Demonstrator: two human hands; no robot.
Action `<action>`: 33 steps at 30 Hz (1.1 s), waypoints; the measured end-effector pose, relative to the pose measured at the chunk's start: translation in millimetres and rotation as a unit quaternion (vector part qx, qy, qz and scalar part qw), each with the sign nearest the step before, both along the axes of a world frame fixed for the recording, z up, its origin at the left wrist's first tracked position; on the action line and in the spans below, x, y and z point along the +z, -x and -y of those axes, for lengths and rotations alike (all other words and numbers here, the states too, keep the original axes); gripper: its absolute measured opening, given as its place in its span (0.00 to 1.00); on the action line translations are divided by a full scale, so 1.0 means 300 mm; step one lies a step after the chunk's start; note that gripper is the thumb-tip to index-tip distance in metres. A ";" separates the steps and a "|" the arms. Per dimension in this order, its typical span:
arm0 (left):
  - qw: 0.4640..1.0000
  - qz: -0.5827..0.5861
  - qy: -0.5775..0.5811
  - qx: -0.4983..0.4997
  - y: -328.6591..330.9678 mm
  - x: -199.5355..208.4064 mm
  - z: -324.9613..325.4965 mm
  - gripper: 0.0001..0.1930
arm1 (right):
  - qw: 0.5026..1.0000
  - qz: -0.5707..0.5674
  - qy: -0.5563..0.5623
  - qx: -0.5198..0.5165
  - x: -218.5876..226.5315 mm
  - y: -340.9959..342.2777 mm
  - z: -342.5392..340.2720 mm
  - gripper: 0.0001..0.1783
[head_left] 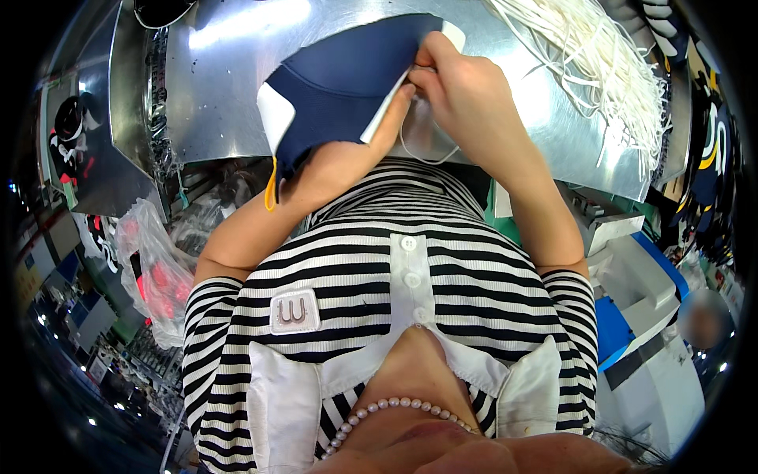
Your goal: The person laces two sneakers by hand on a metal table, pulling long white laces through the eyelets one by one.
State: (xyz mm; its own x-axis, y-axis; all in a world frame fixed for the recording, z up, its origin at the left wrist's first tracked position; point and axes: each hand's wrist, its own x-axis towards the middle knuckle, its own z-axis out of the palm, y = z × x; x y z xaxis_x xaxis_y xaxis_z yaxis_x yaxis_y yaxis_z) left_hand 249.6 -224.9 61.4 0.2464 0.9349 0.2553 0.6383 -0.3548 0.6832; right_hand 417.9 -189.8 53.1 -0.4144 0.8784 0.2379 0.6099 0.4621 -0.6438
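Observation:
A navy blue fabric shoe upper (347, 67) with white edge panels and a yellow loop at its lower left is held up over the metal table. My left hand (384, 130) reaches in under it and grips its right side; most of its fingers are hidden behind the fabric. Pinched closed at the upper's right edge is my right hand (454, 83), with fingertips meeting those of the left. From between the hands a thin white shoelace (430, 163) hangs in a loose curve.
A large bundle of white laces (604, 75) lies on the right of the metal table (217, 95). Clear plastic bags (154, 261) hang at the left. Blue and white boxes (632, 292) stand at the right. A dark round object (163, 9) sits at the top left.

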 end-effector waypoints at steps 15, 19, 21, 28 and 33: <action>0.840 0.401 0.363 0.041 0.076 -0.075 -0.067 0.15 | 0.996 0.076 0.046 -0.010 0.143 -0.096 0.047 0.09; 0.789 0.447 0.421 0.037 0.127 -0.064 -0.112 0.13 | 0.980 0.007 0.059 -0.191 0.144 -0.150 -0.001 0.13; 0.780 0.451 0.433 -0.001 0.095 -0.068 -0.114 0.10 | 0.968 -0.156 0.134 -0.146 -0.014 -0.132 -0.096 0.20; 0.917 0.252 0.306 0.030 0.174 -0.092 -0.116 0.11 | 0.958 -0.192 0.169 -0.127 -0.075 -0.039 -0.132 0.29; 0.935 0.167 0.311 -0.026 0.212 -0.050 -0.126 0.17 | 0.935 -0.247 0.210 -0.144 -0.127 -0.032 -0.185 0.27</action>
